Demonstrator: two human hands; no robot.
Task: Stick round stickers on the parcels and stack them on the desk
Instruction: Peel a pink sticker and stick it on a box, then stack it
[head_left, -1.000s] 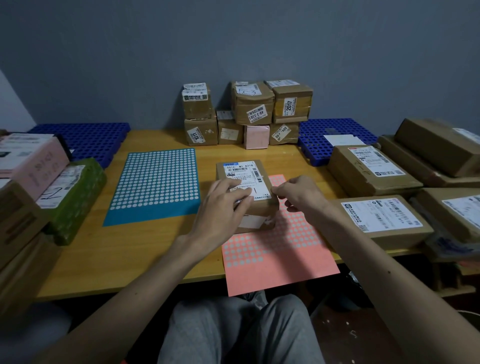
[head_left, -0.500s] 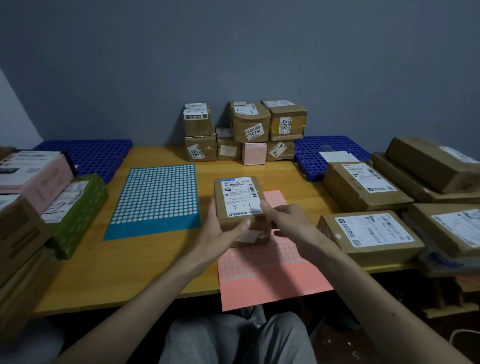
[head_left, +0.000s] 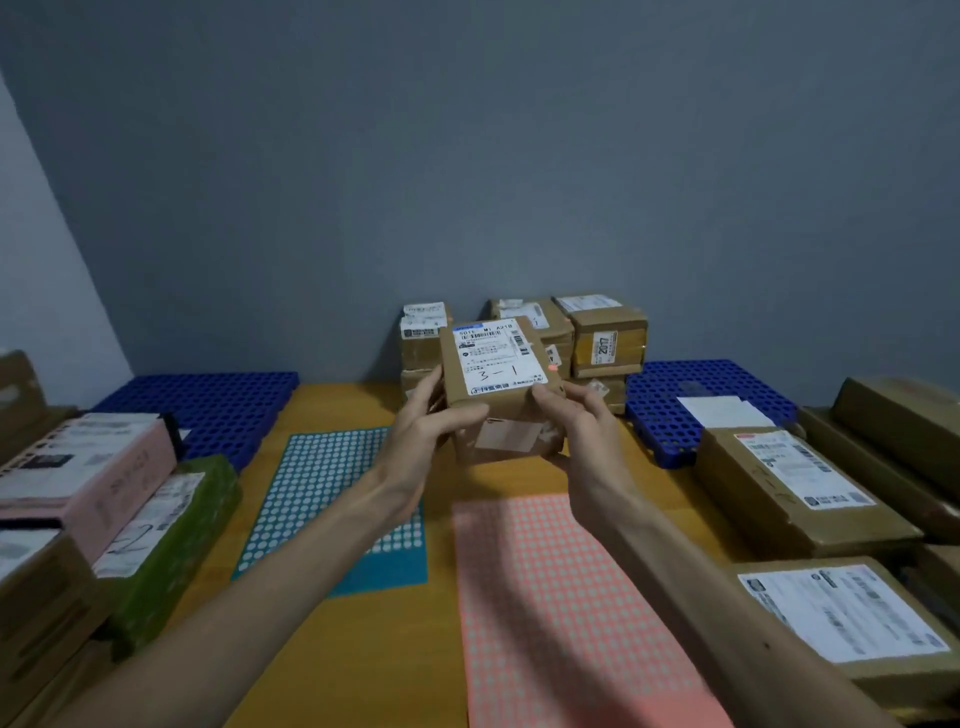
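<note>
The parcel (head_left: 498, 364) had left the pink sticker sheet (head_left: 561, 597), where it sat half a second earlier, and was held up above the desk (head_left: 363, 649), before the stack of parcels (head_left: 608, 338) at the wall. The left hand (head_left: 426, 421) and right hand (head_left: 576, 421) gripped its sides, fingers curled round it. A pink round sticker (head_left: 552, 367) sat at its label's right edge.

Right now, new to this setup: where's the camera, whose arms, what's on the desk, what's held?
No machine: one camera on a person's head looks forward and down at their bare arms. The left hand and right hand grip a brown parcel above the desk; a small pink dot sits on its top face. Below lie a blue sticker sheet and a pink sticker sheet. A parcel stack stands at the back; more parcels lie on both sides.
</note>
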